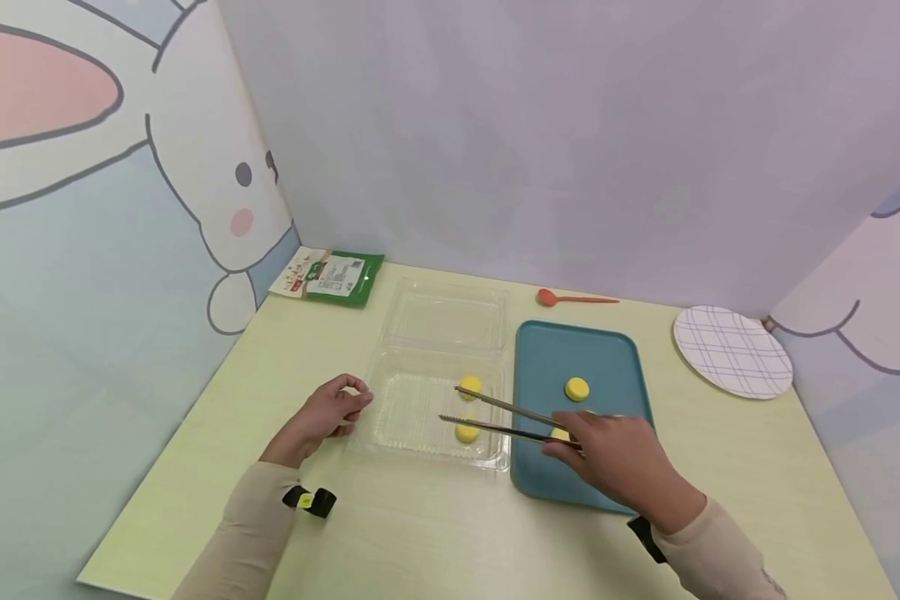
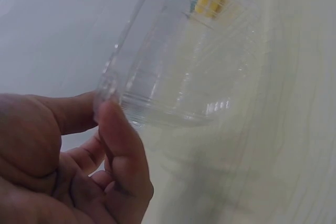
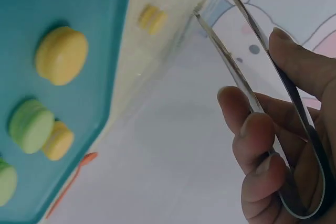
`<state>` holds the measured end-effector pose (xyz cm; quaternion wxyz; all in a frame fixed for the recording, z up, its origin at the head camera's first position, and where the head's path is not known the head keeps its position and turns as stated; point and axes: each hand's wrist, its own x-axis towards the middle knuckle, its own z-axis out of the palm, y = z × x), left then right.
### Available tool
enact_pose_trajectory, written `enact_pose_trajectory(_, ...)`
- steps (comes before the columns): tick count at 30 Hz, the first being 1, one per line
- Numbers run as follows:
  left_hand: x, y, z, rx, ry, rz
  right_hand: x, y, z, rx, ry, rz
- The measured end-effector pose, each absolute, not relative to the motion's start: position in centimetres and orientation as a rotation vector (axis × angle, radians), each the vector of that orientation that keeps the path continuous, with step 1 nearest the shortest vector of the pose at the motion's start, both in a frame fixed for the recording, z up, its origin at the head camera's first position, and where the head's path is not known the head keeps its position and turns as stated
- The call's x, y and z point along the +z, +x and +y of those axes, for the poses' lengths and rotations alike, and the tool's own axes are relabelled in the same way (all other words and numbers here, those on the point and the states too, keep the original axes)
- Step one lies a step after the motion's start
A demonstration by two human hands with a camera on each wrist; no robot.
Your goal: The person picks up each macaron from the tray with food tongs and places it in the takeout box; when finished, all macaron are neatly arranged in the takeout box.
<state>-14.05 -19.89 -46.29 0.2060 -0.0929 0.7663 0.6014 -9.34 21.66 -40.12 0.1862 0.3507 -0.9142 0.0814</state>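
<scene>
My left hand pinches the near-left rim of a clear plastic clamshell container, whose lid lies folded back. Metal tweezers are held in my right hand, their serrated tips spread apart over the container with nothing between them. Two yellow macarons sit at the container's right side, one farther back and one nearer. To the right, a blue-green tray holds a yellow macaron; in the right wrist view, green macarons also show on it.
An orange spoon lies behind the tray, by the back wall. A checked oval plate is at the right edge of the table. In the back left corner lies a green and white packet.
</scene>
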Motion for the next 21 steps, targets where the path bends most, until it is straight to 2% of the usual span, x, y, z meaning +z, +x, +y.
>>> enact_pose_trajectory(21,-46.3,-14.0,-19.9,1.689,-0.265,2.131,-42.9,-9.1,23.8,0.333,0.817,-2.543)
